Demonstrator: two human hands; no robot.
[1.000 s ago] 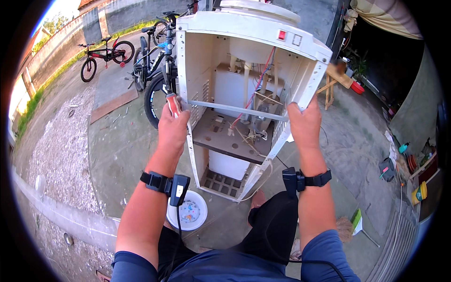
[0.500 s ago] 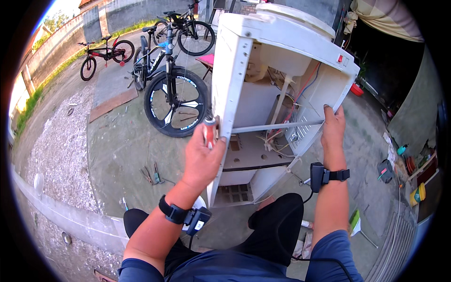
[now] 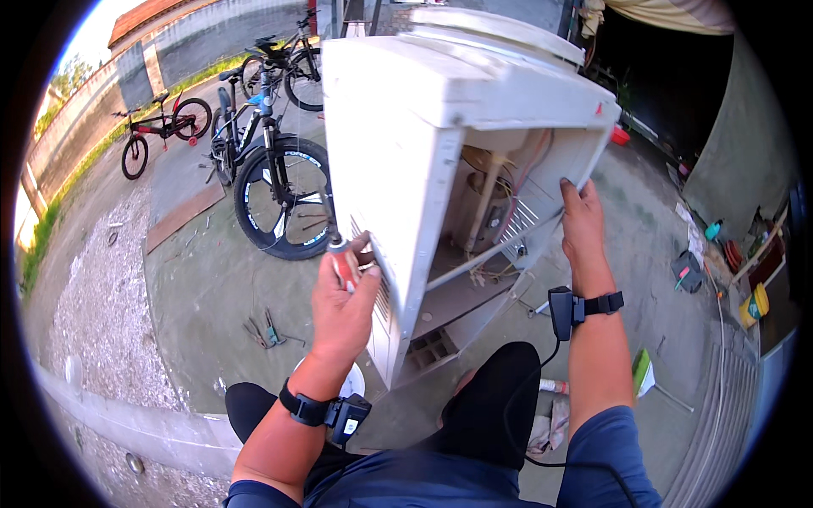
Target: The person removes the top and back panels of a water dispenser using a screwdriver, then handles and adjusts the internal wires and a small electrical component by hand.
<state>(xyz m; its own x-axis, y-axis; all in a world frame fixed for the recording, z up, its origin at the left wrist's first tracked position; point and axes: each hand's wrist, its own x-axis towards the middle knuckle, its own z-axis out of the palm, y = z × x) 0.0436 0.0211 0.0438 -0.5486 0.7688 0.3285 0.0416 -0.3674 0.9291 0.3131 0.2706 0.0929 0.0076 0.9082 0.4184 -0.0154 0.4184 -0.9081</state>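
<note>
A white cabinet, open at the back and showing pipes and wires inside, stands on the concrete in front of the seated person. The left hand is curled shut around a screwdriver with a red handle, its shaft pointing up, and rests against the cabinet's vented left side near the lower corner. The right hand grips the cabinet's right rear edge, fingers folded over the rim and thumb outside. Each wrist carries a black band with a small box.

Left of the cabinet a black bicycle stands close, and a smaller red bicycle is further off beyond it. Pliers lie on the ground below the black bicycle. A white round lid shows just under the cabinet's left corner, behind the left wrist.
</note>
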